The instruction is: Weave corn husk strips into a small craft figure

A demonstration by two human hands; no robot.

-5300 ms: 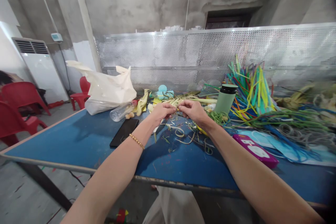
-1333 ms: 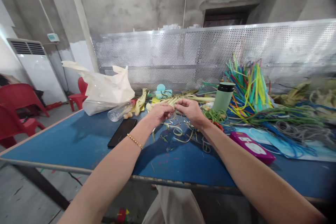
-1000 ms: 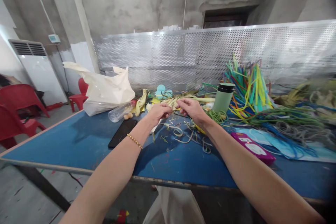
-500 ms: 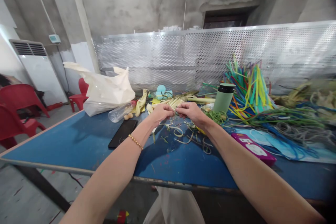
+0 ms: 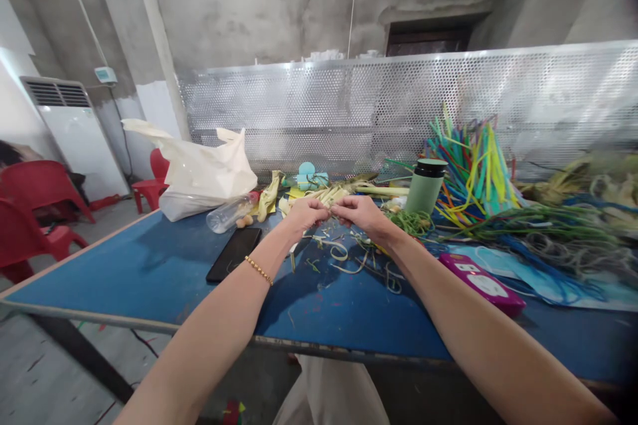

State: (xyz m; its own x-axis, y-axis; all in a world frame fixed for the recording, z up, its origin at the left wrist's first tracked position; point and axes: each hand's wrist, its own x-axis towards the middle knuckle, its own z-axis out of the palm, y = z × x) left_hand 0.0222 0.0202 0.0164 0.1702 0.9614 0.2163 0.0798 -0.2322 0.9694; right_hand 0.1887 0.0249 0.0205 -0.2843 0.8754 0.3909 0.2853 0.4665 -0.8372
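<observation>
My left hand [image 5: 310,213] and my right hand [image 5: 357,212] meet fingertip to fingertip over the middle of the blue table [image 5: 164,279]. Both are closed in a pinch. Whatever sits between the fingertips is too small to name; it may be a pale strip. Just behind the hands lies a bundle of pale plant strips [image 5: 333,194]. Curled strip scraps [image 5: 343,262] and small cut bits are scattered on the tabletop below them. A beaded bracelet [image 5: 258,270] circles my left wrist.
A black phone [image 5: 233,255], a clear bottle [image 5: 232,214] and a white plastic bag [image 5: 207,169] stand to the left. Rightward are a green tumbler [image 5: 426,187], colourful strips [image 5: 481,169], green cords [image 5: 543,220] and a magenta power strip [image 5: 481,284]. A perforated metal panel [image 5: 309,106] rises behind.
Both hands stay at almost the same spot, still pinched together. My right fingers have shifted very slightly left; the objects on the table have not moved.
</observation>
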